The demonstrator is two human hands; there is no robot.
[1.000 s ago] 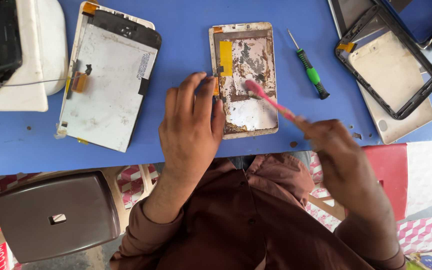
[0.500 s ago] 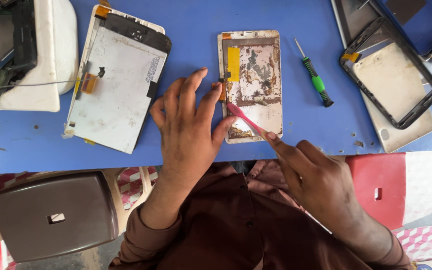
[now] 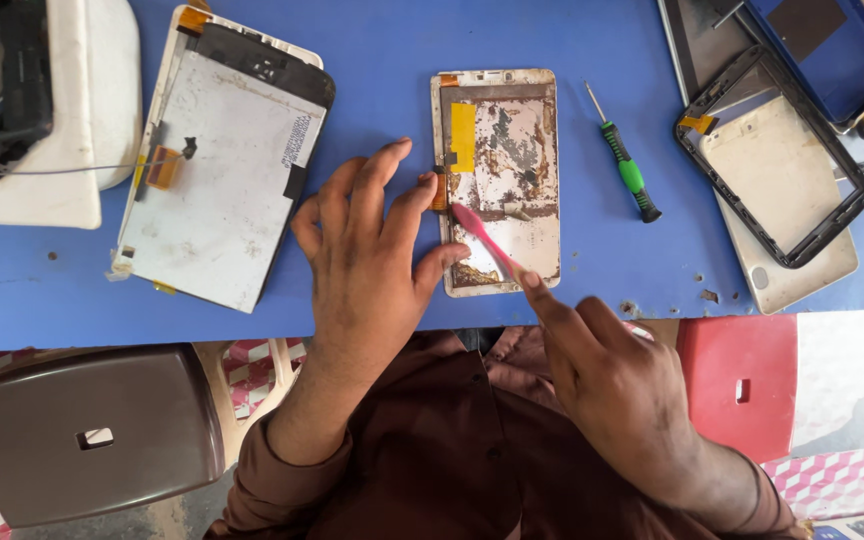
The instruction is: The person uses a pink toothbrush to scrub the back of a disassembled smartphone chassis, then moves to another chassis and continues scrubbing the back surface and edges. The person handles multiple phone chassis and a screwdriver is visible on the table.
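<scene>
Holding one pink brush (image 3: 487,241) pinched in the right hand (image 3: 612,385); left hand (image 3: 372,255) splayed beside one tablet shell (image 3: 502,140); one screwdriver (image 3: 624,166); blue table (image 3: 382,70).

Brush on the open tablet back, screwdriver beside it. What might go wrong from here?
1. The pink brush in the right hand works beside the orange flex tab on the tablet frame; a bristle could snag it.
2. Only the left hand braces the frame, at its left edge, so a hard stroke might skid it toward the screwdriver.
3. Loosened flakes could scatter over the blue table onto the display panel.
</scene>
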